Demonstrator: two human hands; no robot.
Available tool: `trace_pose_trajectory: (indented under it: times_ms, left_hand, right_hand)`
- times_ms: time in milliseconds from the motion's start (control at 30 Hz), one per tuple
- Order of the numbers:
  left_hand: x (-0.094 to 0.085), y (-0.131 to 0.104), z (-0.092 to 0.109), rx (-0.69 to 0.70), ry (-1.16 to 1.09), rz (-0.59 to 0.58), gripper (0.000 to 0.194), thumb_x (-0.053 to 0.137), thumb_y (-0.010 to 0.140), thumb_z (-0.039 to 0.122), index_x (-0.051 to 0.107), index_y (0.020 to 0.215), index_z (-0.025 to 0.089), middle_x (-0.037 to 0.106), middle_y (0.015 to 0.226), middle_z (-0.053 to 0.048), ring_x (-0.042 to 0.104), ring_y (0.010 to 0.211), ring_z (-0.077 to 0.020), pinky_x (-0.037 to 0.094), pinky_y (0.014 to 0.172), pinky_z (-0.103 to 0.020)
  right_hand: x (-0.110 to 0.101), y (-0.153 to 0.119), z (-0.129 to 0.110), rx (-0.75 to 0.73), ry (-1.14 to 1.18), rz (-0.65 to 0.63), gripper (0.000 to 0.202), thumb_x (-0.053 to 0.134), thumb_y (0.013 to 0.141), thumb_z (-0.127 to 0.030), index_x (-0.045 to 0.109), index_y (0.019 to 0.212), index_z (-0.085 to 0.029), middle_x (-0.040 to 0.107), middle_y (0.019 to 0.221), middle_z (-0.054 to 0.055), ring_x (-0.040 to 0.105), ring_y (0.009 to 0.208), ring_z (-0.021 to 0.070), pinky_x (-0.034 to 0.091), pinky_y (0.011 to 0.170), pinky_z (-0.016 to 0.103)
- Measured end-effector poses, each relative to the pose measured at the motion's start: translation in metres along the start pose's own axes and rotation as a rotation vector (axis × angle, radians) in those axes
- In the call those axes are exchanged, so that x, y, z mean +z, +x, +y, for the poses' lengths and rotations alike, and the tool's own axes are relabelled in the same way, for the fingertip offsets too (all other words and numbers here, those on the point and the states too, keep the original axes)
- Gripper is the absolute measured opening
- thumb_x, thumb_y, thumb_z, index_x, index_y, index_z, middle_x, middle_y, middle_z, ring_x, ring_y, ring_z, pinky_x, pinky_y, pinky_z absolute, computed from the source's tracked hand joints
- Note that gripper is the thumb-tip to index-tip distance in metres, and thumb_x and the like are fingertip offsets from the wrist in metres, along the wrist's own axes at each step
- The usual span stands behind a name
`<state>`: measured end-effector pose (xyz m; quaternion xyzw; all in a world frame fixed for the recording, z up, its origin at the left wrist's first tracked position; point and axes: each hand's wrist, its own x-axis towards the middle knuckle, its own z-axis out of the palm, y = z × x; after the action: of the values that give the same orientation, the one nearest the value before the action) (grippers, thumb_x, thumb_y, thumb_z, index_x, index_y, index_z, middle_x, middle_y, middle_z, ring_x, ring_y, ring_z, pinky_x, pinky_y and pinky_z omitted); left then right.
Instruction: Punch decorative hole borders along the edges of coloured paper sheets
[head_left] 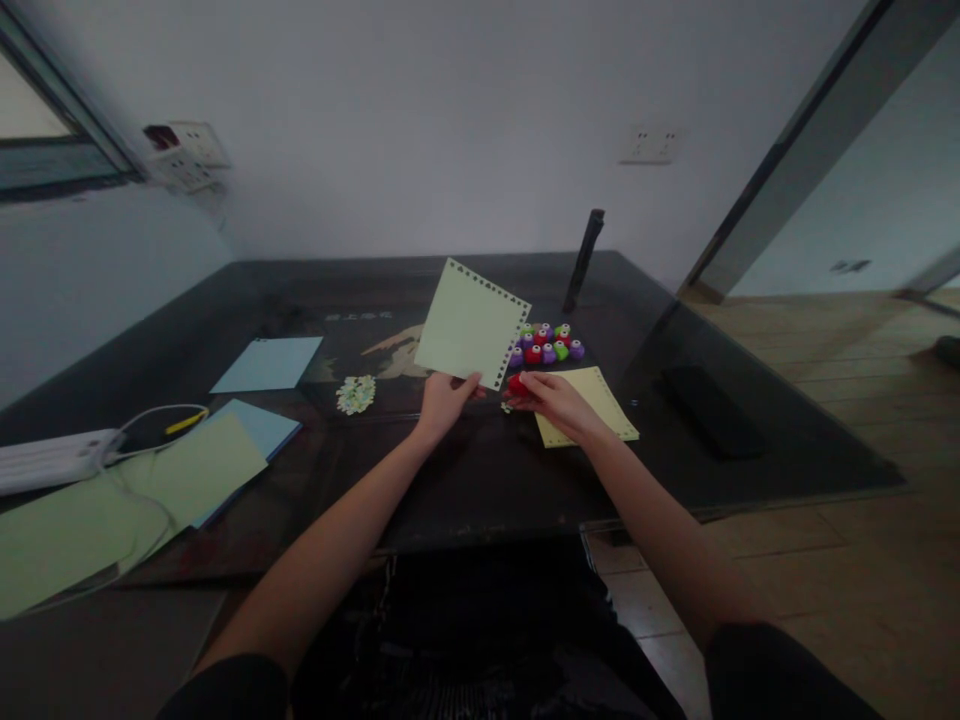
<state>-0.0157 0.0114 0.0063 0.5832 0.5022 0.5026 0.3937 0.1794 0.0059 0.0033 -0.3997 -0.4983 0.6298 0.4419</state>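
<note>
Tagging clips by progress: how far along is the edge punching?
Holes line two edges of the green sheet; cut-outs are piled. The left hand holds that sheet, the right hand a red punch. The sheet's other edges look plain where visible: perhaps half remains.

wall: plain pale grey, beyond both left hand (448, 398) and right hand (553, 398)
table: dark glossy rectangular top (480, 475), under both hands
window: dark-framed glass pane (49, 165), far up-left of left hand
floor: light-brown wood-look planks (810, 375), right of right hand
light: dim
</note>
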Motion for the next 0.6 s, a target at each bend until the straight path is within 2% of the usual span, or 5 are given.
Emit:
trace_pose_trajectory:
  times_ms: [300,367,500,600]
  left_hand:
    - [-0.0007,0.0009,-0.0009,-0.005,0.021,-0.018,0.016,0.059,0.078,0.023,0.063,0.069,0.011,0.070,0.065,-0.008,0.065,0.056,-0.0169,0.053,0.059,-0.027]
    - [-0.0006,0.0012,-0.0023,-0.002,0.031,-0.023,0.017,0.060,0.078,0.025,0.064,0.069,0.011,0.070,0.064,-0.008,0.065,0.057,-0.0175,0.053,0.059,-0.027]
    - [-0.0011,0.0016,-0.0052,0.020,0.055,-0.025,0.019,0.060,0.078,0.028,0.065,0.070,0.011,0.070,0.064,-0.009,0.066,0.058,-0.0185,0.053,0.061,-0.028]
    - [-0.0014,0.0012,-0.0048,0.030,0.062,-0.028,0.020,0.060,0.078,0.029,0.065,0.070,0.011,0.070,0.065,-0.009,0.066,0.059,-0.0188,0.053,0.061,-0.028]
  right_hand:
    - [0.0025,-0.0011,-0.0038,0.004,-0.121,0.064,0.045,0.048,0.085,-0.057,0.061,0.084,-0.015,0.069,0.076,0.009,0.064,0.066,0.0161,0.050,0.063,0.028]
    - [0.0025,-0.0009,-0.0038,-0.052,-0.231,0.079,0.044,0.046,0.085,-0.058,0.060,0.085,-0.016,0.068,0.078,0.008,0.064,0.070,0.0176,0.049,0.063,0.029]
    - [0.0019,-0.0007,-0.0019,-0.256,-0.607,0.076,0.038,0.043,0.087,-0.055,0.058,0.086,-0.020,0.066,0.084,0.004,0.060,0.080,0.0187,0.045,0.073,0.031]
    - [0.0017,-0.0010,-0.0003,-0.312,-0.766,0.039,0.036,0.039,0.090,-0.051,0.056,0.086,-0.020,0.064,0.082,0.003,0.058,0.080,0.0184,0.042,0.076,0.031]
